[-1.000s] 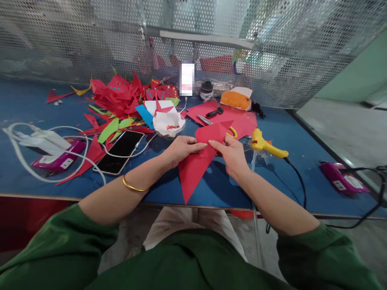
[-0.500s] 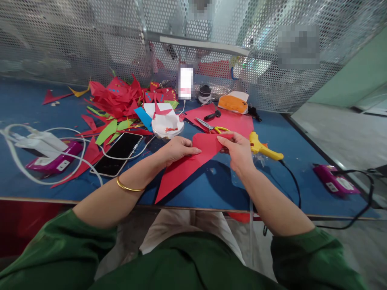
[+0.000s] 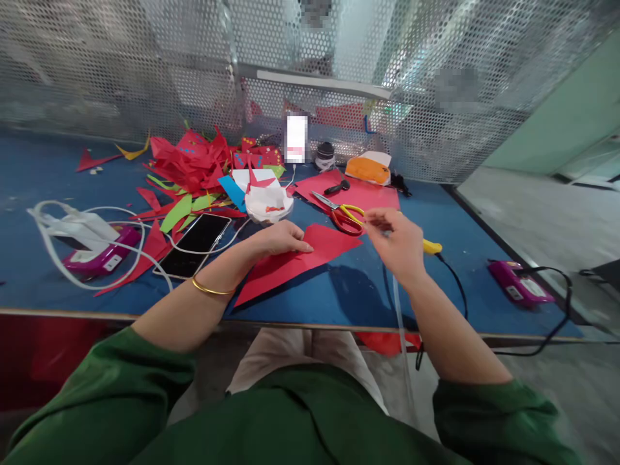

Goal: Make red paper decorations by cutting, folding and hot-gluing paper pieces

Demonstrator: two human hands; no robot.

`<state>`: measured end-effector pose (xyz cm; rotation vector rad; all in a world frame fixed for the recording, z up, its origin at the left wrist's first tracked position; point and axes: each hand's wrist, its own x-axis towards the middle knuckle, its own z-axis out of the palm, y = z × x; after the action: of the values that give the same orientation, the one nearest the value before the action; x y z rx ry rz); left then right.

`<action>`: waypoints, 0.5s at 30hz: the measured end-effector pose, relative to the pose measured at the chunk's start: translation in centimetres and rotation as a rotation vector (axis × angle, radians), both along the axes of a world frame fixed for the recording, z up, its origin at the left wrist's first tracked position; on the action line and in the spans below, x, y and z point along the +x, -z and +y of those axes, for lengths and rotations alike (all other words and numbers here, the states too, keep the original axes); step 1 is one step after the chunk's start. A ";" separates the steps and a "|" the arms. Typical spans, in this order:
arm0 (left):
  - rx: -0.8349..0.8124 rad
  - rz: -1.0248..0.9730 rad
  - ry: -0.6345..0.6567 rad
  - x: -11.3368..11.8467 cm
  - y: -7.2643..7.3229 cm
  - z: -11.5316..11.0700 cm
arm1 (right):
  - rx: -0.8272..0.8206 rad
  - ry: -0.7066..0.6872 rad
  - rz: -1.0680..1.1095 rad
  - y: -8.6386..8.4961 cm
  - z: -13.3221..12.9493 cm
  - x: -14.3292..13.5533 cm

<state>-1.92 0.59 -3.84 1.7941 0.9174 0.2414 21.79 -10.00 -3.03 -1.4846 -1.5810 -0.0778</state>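
Note:
My left hand [image 3: 287, 239] pinches the upper left part of a folded red paper [image 3: 300, 261], which is tilted over the blue table. Off the paper's right tip, my right hand [image 3: 394, 242] is raised with its fingers curled together; what they hold, if anything, is too small to make out. Scissors with red and yellow handles [image 3: 345, 216] lie just beyond the paper, partly on a larger red sheet [image 3: 310, 187]. A yellow glue gun [image 3: 432, 247] is mostly hidden behind my right hand.
A white-lined bowl [image 3: 268, 203] stands behind my left hand. Red and green paper scraps [image 3: 194, 158] are heaped at the back left. A phone [image 3: 196, 245], white cables and a purple power strip [image 3: 104, 255] lie left, another purple strip [image 3: 520, 284] right. Perforated metal [image 3: 145, 77] closes the back.
My right hand has let go of the red paper and moved right, in front of the glue gun. The paper has dropped lower on its right side, uncovering the red scissor handle.

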 end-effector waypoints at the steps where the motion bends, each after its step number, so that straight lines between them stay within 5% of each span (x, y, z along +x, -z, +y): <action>1: 0.038 0.018 0.036 0.0 0.1 0.1 | -0.008 -0.052 -0.148 0.1 -0.8 -0.1; 6: 0.145 0.054 0.199 1.1 0.3 0.4 | -0.025 -0.286 -0.705 1.8 -3.7 -1.5; 11: 0.139 0.041 0.393 2.6 0.4 -0.1 | 0.017 -0.393 -0.902 3.2 -4.0 -3.3; 15: 0.391 0.106 0.352 2.3 0.1 -0.6 | -0.002 -0.446 -0.998 3.8 -3.7 -4.1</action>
<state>0.37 0.03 -3.92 2.3136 0.6382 0.1040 17.65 -13.68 -6.84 -1.0808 -2.6622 -0.6346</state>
